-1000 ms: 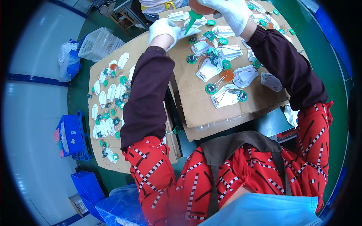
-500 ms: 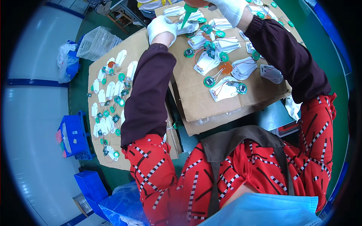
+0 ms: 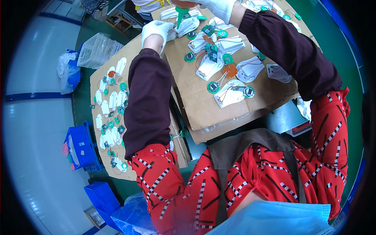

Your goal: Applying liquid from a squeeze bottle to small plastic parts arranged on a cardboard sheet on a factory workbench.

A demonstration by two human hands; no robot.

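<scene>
My right hand [image 3: 219, 8], in a white glove, is at the top of the view. It is closed on what looks like a squeeze bottle with a reddish body and a green tapered nozzle [image 3: 181, 16], partly cut off by the upper edge. The nozzle points down at a white plastic housing [image 3: 188, 26]; whether it touches cannot be seen. My left hand [image 3: 157, 31], also gloved, pinches the near left end of this housing. Close by lie more white housings with thin wires, a green circuit board [image 3: 212, 53] and round green-rimmed parts [image 3: 214, 87].
Under the parts lies a cardboard sheet [image 3: 196, 113]. A second sheet [image 3: 96, 80] to the left carries several similar housings. A clear plastic crate [image 3: 98, 51], blue bins [image 3: 80, 145] and a white bag [image 3: 66, 64] stand at the far left. Another person's clothing [image 3: 150, 6] shows at the top.
Both hands, the bottle and the housing have shifted left and slightly up in the view. The parts on the cardboard shift a little the same way, as the view itself has moved.
</scene>
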